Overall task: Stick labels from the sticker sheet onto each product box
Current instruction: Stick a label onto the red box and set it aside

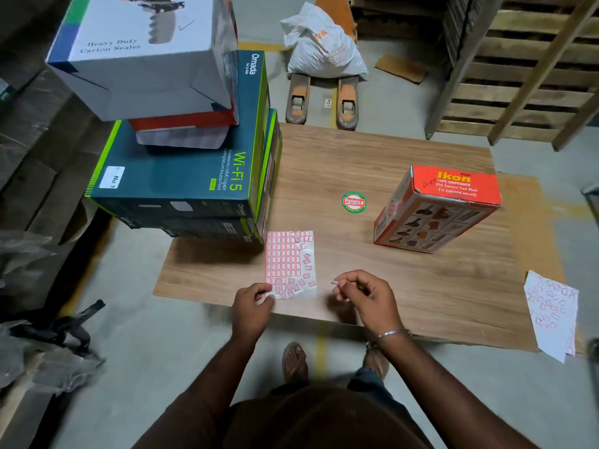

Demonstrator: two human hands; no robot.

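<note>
**Label peeled, sheet pinned at the board's near edge**

The wooden surface carries a round sticker reading "Patelsa" near its middle. On its left part stands a stack of boxes: at the bottom dark green boxes marked "Omada", "Wi-Fi 5" and "Wireless MU-MIMO Gigabit Ceiling Mount Access Point", with a small white tag reading "No.1" on the top face. Above them sits a flat red box, and on top a white box printed "Heavy Duty Carton Sealer".

On the right part of the surface an orange box stands upright, reading "Ikon", "TAPE DISPENSER", "With Stainless Steel Blade" and "For Industrial use only".

The sticker sheet lies flat near the front edge, just beside the green boxes, its red-bordered labels in rows with some loose and crooked along the right and bottom. The left hand grips the sheet's lower left corner, fingers curled over it. The right hand hovers just right of the sheet, thumb and forefinger pinching one small label clear of it, well apart from the orange box.

A used sheet lies at the far right edge.
</note>
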